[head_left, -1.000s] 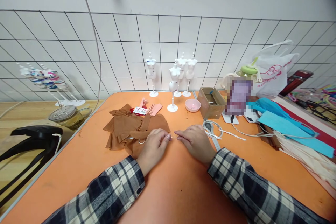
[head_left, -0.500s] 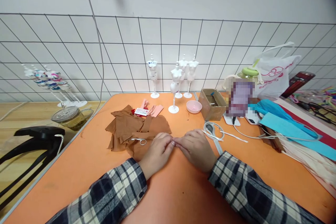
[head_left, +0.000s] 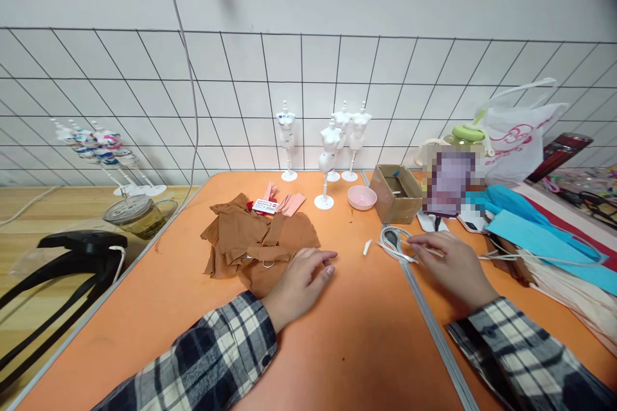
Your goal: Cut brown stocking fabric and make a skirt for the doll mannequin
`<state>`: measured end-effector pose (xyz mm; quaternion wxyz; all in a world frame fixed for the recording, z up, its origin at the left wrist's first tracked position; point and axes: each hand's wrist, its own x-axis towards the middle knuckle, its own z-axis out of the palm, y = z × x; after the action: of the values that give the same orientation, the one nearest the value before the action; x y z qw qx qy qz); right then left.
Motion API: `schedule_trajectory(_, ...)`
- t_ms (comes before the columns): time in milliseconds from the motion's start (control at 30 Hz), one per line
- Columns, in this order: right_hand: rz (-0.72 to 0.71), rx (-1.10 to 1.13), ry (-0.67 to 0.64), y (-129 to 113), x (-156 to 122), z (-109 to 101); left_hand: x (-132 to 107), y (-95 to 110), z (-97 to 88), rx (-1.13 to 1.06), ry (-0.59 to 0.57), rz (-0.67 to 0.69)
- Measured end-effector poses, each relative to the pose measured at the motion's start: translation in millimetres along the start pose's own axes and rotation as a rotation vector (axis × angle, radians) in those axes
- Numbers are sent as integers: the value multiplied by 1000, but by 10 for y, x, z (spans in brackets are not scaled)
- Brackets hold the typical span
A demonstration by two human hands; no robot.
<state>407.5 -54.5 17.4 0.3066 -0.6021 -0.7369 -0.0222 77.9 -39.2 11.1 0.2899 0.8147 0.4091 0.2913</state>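
Observation:
My left hand (head_left: 303, 284) rests at the lower right edge of a crumpled pile of brown cloth (head_left: 245, 231), its thumb and index finger apart with nothing between them. Small white-handled scissors (head_left: 268, 264) lie on the cloth, partly covered by a fold. Farther right, my right hand (head_left: 448, 264) hovers over the table with fingers stretched out. Its fingertips come close to a white strip (head_left: 407, 258) beside a coiled pale cable (head_left: 396, 237); whether they touch the strip I cannot tell. A short white scrap (head_left: 367, 247) lies between the hands.
White mini dress forms (head_left: 326, 164) stand at the back, near a pink bowl (head_left: 362, 198) and an open cardboard box (head_left: 396, 199). Pink cloth pieces (head_left: 292, 204) lie behind the brown pile. Blue cloth (head_left: 544, 237) and a phone (head_left: 450, 183) are on the right.
My hands have come apart. The right hand has moved right to the cable coil, and the white scrap now shows on the table. My left hand has loosened its pinch and stayed near the brown cloth.

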Motion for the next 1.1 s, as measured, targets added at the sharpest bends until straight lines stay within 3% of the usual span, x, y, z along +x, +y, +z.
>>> schedule_trajectory(133, -37, -6, -127, 136, -153, -15, 0, -5, 11, -13, -8, 5)
schedule_trajectory(267, 13, -117, -64, 100, -207, -1, 7, -5, 16, -21, -16, 14)
schedule_trajectory(567, -71, -340, -59, -210, -195, 70, -4, 25, 21, -16, -37, 38)
schedule_trajectory(767, -123, -365, -118, -176, -195, 98, -10, 50, 14, -14, -46, 45)
schedule_trajectory(1100, -90, -397, -208, -198, -193, 98, -10, 59, 19, -2, -59, 38)
